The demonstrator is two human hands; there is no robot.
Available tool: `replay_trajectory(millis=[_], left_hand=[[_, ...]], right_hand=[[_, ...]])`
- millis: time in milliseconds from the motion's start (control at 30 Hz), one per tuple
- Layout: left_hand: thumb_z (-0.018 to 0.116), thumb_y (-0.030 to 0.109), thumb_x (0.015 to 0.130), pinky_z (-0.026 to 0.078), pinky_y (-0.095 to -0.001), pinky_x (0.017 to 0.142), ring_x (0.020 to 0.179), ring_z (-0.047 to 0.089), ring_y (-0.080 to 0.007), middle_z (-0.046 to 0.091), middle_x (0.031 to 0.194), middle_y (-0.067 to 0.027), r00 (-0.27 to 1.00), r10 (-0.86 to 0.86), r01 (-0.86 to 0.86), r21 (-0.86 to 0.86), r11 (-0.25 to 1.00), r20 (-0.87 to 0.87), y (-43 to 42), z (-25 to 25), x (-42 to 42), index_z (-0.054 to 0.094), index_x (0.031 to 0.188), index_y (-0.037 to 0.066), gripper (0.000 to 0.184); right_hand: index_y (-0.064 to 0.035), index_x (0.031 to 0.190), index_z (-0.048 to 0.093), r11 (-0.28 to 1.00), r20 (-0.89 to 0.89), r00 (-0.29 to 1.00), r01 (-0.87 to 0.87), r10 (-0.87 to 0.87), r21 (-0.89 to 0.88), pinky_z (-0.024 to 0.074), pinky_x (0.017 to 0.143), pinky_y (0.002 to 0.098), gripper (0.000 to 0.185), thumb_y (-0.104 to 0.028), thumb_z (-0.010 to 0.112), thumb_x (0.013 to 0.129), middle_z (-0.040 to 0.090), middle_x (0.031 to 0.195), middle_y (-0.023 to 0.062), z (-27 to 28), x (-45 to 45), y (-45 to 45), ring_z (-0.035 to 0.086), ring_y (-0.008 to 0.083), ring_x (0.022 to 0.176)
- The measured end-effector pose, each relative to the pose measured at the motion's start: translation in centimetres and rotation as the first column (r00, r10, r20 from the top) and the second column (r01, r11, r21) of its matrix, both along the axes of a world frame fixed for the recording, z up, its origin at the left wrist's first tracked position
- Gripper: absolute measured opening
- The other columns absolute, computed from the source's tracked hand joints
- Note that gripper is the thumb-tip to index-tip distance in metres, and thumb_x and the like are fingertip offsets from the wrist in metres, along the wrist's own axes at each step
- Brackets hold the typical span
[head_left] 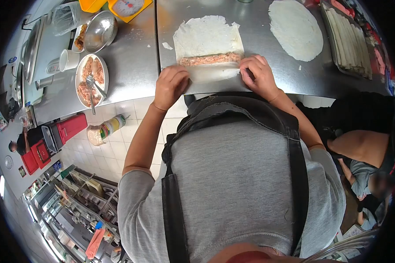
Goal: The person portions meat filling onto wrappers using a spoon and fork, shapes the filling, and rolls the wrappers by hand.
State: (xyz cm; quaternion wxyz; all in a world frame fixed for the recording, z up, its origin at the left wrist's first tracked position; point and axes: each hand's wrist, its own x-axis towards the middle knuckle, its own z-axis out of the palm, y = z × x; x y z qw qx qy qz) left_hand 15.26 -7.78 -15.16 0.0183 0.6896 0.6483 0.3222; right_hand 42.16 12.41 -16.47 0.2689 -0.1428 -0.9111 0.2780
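A thin pale wrapper sheet lies on the steel table, with a strip of pinkish minced filling across its near part. The sheet's near flap reaches toward the table's front edge. At the flap's left corner, my left hand has its fingers closed on the sheet. My right hand pinches the right corner, thumb against fingers. The fingertips of my left hand are partly hidden. Another round wrapper sheet lies flat to the right of my right hand.
On the left stand a bowl of minced filling with a fork and spoon, a white cup, a metal bowl and a scale. A tray of long pale rolls is at right. Another person's arm is close on the right.
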Motion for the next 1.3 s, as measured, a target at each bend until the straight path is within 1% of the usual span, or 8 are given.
replay_trajectory(millis=[200,300,500,600,800,900,1100,1300], left_hand=[[0.066,-0.003,0.089,0.052,-0.0362,0.091,0.101,0.067,-0.0273,0.071,0.108,-0.014,0.937,0.248,-0.27,0.06,0.961,0.244,1.1,0.0,1.2,0.062,0.1,0.005,0.014],[0.061,0.001,0.098,0.052,-0.0342,0.091,0.1,0.067,-0.0243,0.073,0.109,-0.0149,0.867,0.327,-0.333,-0.05,0.942,0.376,1.6,-1.1,1.4,0.061,0.102,0.004,0.005],[0.065,0.006,0.096,0.052,-0.0348,0.084,0.093,0.065,-0.025,0.07,0.102,-0.011,0.726,0.487,-0.425,-0.24,0.873,0.485,2.3,-1.0,1.1,0.065,0.108,0.004,0.013],[0.069,0.007,0.094,0.052,-0.0341,0.087,0.095,0.065,-0.024,0.07,0.103,-0.0099,0.774,0.303,-0.311,-0.083,0.947,0.557,2.0,-1.2,1.0,0.066,0.109,0.005,0.015],[0.077,0.006,0.09,0.051,-0.0314,0.09,0.1,0.066,-0.0185,0.07,0.108,-0.0101,0.815,0.318,-0.364,0.002,0.931,0.484,2.1,-1.7,1.1,0.068,0.102,0.003,0.015],[0.076,0.007,0.09,0.051,-0.0292,0.088,0.094,0.065,-0.0139,0.072,0.104,-0.0101,0.417,0.306,-0.378,-0.143,0.915,0.856,2.6,-2.1,1.3,0.07,0.099,0.004,0.012],[0.072,0.008,0.095,0.049,-0.0243,0.079,0.087,0.065,-0.0094,0.073,0.093,-0.006,0.57,0.581,-0.495,-0.322,0.807,0.581,4.8,0.0,0.9,0.067,0.102,-0.002,0.013],[0.07,0.004,0.091,0.049,-0.0267,0.068,0.073,0.063,-0.0108,0.07,0.079,-0.0081,0.65,0.637,-0.541,-0.336,0.771,0.415,7.0,0.2,-0.5,0.069,0.101,0.004,0.01]], right_hand=[[-0.0091,0.101,0.061,0.997,0.062,0.997,-0.051,0.048,0.058,0.0453,0.087,0.0407,0.028,-0.013,0.078,0.079,0.063,0.109,0.0058,0.9,0.0,-0.4,0.058,0.0284,0.1],[-0.0087,0.102,0.061,0.995,0.062,0.998,-0.02,0.014,0.098,0.0451,0.087,0.0412,0.028,-0.012,0.077,0.079,0.062,0.113,0.0068,0.6,-0.3,-0.5,0.057,0.029,0.101],[-0.0066,0.101,0.063,0.994,-0.025,0.996,0.085,-0.083,0.074,0.0462,0.09,0.0425,0.022,-0.008,0.073,0.082,0.063,0.114,0.0105,0.2,-1.3,0.0,0.058,0.0315,0.104],[-0.0048,0.102,0.064,0.994,-0.099,0.99,0.098,-0.103,-0.052,0.0476,0.091,0.043,0.016,-0.005,0.07,0.087,0.065,0.114,0.0122,-0.1,-2.0,0.3,0.06,0.0326,0.105],[-0.0031,0.101,0.065,0.973,-0.135,0.98,0.121,-0.149,-0.195,0.0483,0.089,0.0416,0.008,-0.008,0.065,0.095,0.068,0.102,0.013,-0.5,-3.2,0.5,0.061,0.0328,0.098],[-0.003,0.101,0.066,0.92,-0.071,0.964,0.22,-0.255,-0.325,0.0485,0.084,0.0398,0.009,-0.011,0.065,0.097,0.068,0.097,0.0134,-0.5,-3.8,0.3,0.062,0.0321,0.091],[-0.0033,0.105,0.067,0.852,-0.051,0.936,0.292,-0.347,-0.435,0.0496,0.073,0.0361,0.012,-0.013,0.066,0.097,0.067,0.088,0.0132,-1.3,-4.9,1.1,0.061,0.0257,0.077],[-0.0041,0.11,0.067,0.766,0.056,0.925,0.344,-0.375,-0.543,0.0502,0.066,0.0307,0.015,-0.009,0.068,0.095,0.069,0.08,0.0107,0.2,-5.6,2.0,0.062,0.0176,0.068]])
